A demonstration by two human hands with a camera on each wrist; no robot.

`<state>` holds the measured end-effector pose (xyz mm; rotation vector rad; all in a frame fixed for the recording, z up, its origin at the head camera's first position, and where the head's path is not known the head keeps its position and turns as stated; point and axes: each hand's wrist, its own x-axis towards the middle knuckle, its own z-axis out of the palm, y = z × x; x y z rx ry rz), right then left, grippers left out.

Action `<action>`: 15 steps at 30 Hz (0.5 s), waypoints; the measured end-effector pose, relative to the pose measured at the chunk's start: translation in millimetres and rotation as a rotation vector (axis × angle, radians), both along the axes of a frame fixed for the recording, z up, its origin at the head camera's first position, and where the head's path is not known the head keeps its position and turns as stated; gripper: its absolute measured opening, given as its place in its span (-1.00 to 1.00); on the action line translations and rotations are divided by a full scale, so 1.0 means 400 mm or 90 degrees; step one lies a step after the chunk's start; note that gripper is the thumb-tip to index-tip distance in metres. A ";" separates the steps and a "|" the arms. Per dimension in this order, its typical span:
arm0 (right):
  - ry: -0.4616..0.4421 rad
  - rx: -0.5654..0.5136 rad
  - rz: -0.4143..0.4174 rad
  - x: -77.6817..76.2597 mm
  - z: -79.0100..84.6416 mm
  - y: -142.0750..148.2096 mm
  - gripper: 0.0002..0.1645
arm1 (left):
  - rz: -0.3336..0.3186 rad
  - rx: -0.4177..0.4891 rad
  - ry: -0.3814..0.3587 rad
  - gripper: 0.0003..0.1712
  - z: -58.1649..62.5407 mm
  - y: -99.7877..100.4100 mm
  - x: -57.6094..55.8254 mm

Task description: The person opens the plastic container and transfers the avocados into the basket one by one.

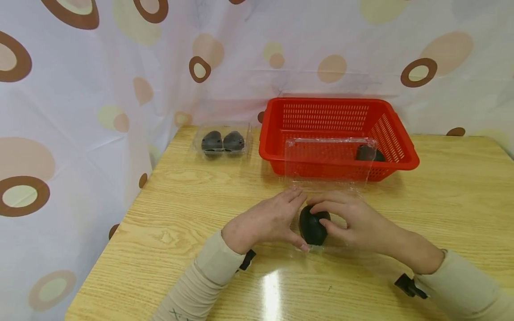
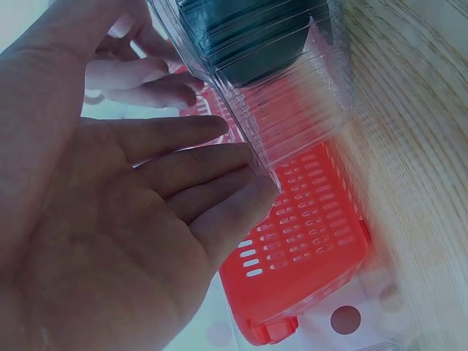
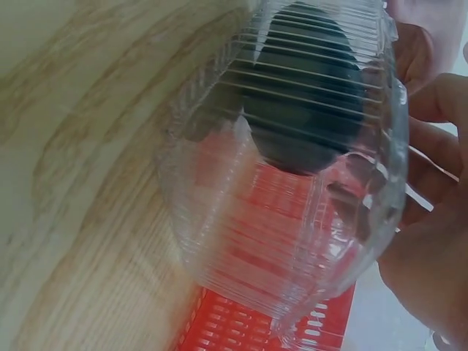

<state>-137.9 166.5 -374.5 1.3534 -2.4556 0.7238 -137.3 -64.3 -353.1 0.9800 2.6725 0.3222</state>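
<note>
A dark green avocado [image 1: 311, 228] sits in the left part of a clear plastic clamshell box [image 3: 241, 248], whose lid [image 1: 317, 154] stands raised at the back. My right hand [image 1: 357, 220] grips the avocado from above with curled fingers and thumb. Beside the box's left end is my left hand [image 1: 267, 223], its thumb near the front edge. In the left wrist view its fairly straight fingers [image 2: 212, 164] touch the box rim. The right part of the box shows bare ridged plastic.
Behind the lid stands a red perforated basket [image 1: 277, 154], with dark fruit [image 1: 365, 153] in its right front corner. A second clear box [image 1: 246, 133] holding two dark avocados [image 1: 234, 141] is at the back left. A patterned curtain [image 1: 241, 53] hangs behind the wooden table [image 1: 172, 191].
</note>
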 end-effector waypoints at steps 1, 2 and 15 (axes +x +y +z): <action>-0.008 0.005 0.004 0.000 0.000 -0.001 -0.63 | 0.000 0.001 0.000 0.34 0.000 0.000 0.000; -0.013 0.009 0.008 0.001 -0.001 -0.001 -0.63 | 0.000 0.000 0.001 0.34 0.000 -0.001 0.000; -0.002 0.068 -0.001 -0.002 -0.009 0.007 -0.52 | -0.003 -0.011 0.005 0.34 0.001 0.001 -0.001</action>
